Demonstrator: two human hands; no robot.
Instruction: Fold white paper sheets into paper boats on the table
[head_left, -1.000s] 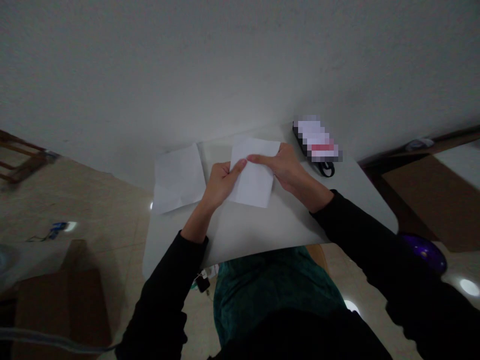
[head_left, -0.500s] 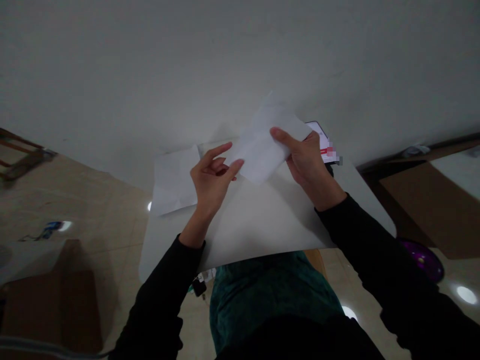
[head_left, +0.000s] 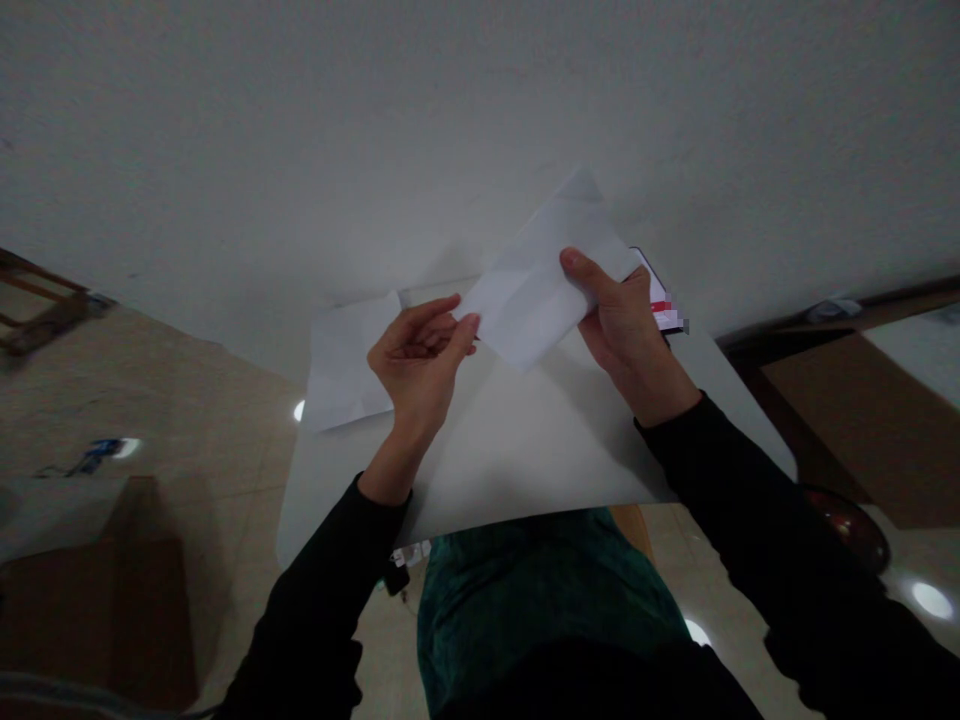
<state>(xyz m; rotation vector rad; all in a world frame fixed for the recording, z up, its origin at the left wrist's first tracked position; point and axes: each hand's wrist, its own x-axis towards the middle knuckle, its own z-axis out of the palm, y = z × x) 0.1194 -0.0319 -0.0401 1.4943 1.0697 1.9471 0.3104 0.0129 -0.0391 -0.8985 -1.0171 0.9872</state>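
Above the table, between the two hands, the person's right hand (head_left: pixel 622 315) is gripping a white paper (head_left: pixel 525 285), with the thumb pressing on top and the other fingers going under it. The left hand (head_left: pixel 416 365) is pinching the paper's near left corner with the thumb and pointing finger. The paper is looking plain and smooth, with a few soft crease lines running across it. It is making a long shape with straight sides, and it is slanting so that one corner is pointing up and away, toward the wall (head_left: pixel 450 120). That top corner is looking a bit grayer than the middle. Behind the left hand, another white sheet (head_left: pixel 341 365) is lying on the left part of the table (head_left: pixel 517 450), and the hand is hiding some of it. Behind the right hand, a flat thing (head_left: pixel 661 294) with a dark edge and a red patch is showing, but part of it is blurry. Black sleeves (head_left: pixel 307 590) are covering both arms. Below the table's near edge, dark green cloth (head_left: pixel 517 585) is covering the person's lap.
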